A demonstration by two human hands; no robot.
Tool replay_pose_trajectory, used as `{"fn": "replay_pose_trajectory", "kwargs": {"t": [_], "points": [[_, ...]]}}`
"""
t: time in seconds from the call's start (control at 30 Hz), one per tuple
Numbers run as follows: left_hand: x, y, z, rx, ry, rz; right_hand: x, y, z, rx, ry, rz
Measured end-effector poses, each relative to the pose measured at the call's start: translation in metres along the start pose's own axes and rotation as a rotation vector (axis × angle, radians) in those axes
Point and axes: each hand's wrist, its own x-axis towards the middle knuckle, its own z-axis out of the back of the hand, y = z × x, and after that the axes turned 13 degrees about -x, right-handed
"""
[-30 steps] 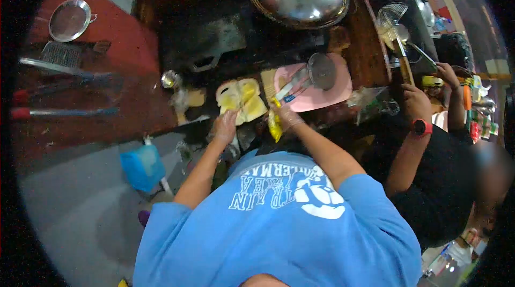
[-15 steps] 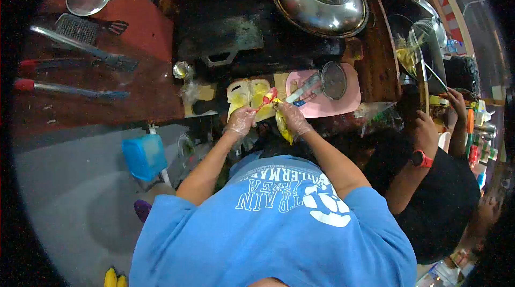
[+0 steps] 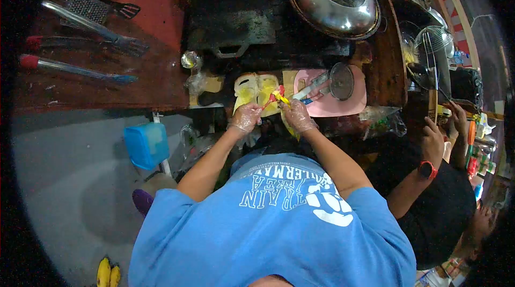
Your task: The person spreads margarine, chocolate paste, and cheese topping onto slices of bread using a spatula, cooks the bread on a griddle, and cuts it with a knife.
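My left hand (image 3: 245, 117), in a clear plastic glove, is closed around a small red utensil (image 3: 270, 100); its exact kind is unclear. Its far end meets the yellow thing (image 3: 280, 97) gripped by my gloved right hand (image 3: 298, 115). That yellow thing has a limp part hanging below the hand; whether it is a banana peel or a sachet I cannot tell. Just beyond both hands lie two bread slices (image 3: 245, 89) side by side, with yellow spread on them. Right of the bread, a pink cutting board (image 3: 355, 102) bears a knife and a round strainer (image 3: 341, 81).
A dark griddle (image 3: 230, 26) and a big domed lid (image 3: 322, 13) stand at the back. Tongs (image 3: 91, 24), a grater (image 3: 86, 9) and a sieve lie on the left table. At right, a co-worker's hand (image 3: 432, 142) holds a wooden-handled skimmer. Bananas (image 3: 104, 273) are at lower left.
The view has shifted slightly, so the scene sits further right. The upper part of the yellow thing now bends toward the red utensil, over the bread. Both hands keep their hold.
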Motion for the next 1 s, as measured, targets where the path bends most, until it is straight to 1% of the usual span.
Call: {"fn": "replay_pose_trajectory", "kwargs": {"t": [0.07, 0.13, 0.2, 0.23, 0.3, 0.33, 0.4, 0.43, 0.5, 0.53, 0.6, 0.63, 0.67, 0.73, 0.77, 0.8, 0.83, 0.87, 0.9, 0.93, 0.97, 1.0], "points": [[0.0, -0.004, 0.0, -0.018, -0.002, 0.026, 0.006, -0.013, -0.014, -0.016, -0.026, 0.025], [0.001, -0.002, 0.001, -0.034, -0.004, 0.054, 0.005, -0.008, -0.011, -0.03, -0.052, 0.048], [0.003, 0.002, 0.004, -0.157, 0.02, 0.141, 0.002, -0.003, -0.006, 0.101, -0.056, 0.018], [0.003, 0.001, 0.005, -0.155, 0.023, 0.14, 0.004, -0.007, -0.009, 0.103, -0.059, 0.016], [0.004, -0.002, 0.007, -0.196, 0.012, 0.282, 0.009, -0.012, -0.014, 0.027, -0.039, 0.019], [0.005, 0.001, 0.008, -0.193, 0.014, 0.28, 0.009, -0.013, -0.015, 0.029, -0.043, 0.018], [0.006, 0.009, 0.009, -0.267, 0.05, 0.219, 0.006, -0.011, -0.013, -0.071, -0.068, -0.026], [0.003, -0.004, 0.008, -0.264, 0.054, 0.221, 0.005, -0.01, -0.01, -0.069, -0.069, -0.031], [-0.005, -0.028, 0.007, -0.291, 0.041, 0.36, 0.003, -0.009, -0.005, -0.031, -0.095, -0.007], [-0.004, -0.027, 0.008, -0.288, 0.046, 0.364, 0.003, -0.01, -0.005, -0.029, -0.096, -0.013], [-0.002, -0.02, 0.013, -0.379, 0.111, 0.363, 0.005, -0.014, -0.006, -0.082, -0.088, -0.076], [0.0, -0.016, 0.017, -0.375, 0.115, 0.368, 0.006, -0.022, -0.002, -0.022, 0.007, -0.059], [0.005, -0.01, 0.021, -0.365, 0.103, 0.354, 0.005, -0.028, -0.002, -0.018, 0.004, -0.065], [0.019, 0.007, 0.03, -0.35, 0.099, 0.343, 0.001, -0.038, -0.001, 0.136, -0.071, -0.127], [0.027, 0.019, 0.034, -0.159, 0.031, 0.139, 0.002, -0.051, 0.002, 0.039, -0.021, -0.115], [0.034, 0.03, 0.04, 0.031, -0.037, -0.067, 0.003, -0.062, 0.003, 0.111, 0.128, -0.315], [0.04, 0.035, 0.05, 0.232, 0.02, -0.239, 0.001, -0.102, -0.017, 0.212, 0.078, -0.236], [0.042, 0.033, 0.05, 0.233, 0.027, -0.235, -0.004, -0.103, -0.01, 0.459, 0.104, -0.435], [0.041, 0.027, 0.049, 0.462, 0.054, -0.334, -0.01, -0.103, -0.003, 0.702, 0.079, -0.647], [0.037, 0.018, 0.048, 0.692, 0.082, -0.433, -0.018, -0.104, 0.006, 0.768, -0.08, -0.683], [0.026, -0.013, 0.039, 0.849, 0.137, -0.215, -0.026, -0.112, 0.015, 0.897, -0.045, -0.683], [0.024, -0.01, 0.039, 0.851, 0.14, -0.213, -0.034, -0.122, 0.022, 1.026, -0.012, -0.679]]}}
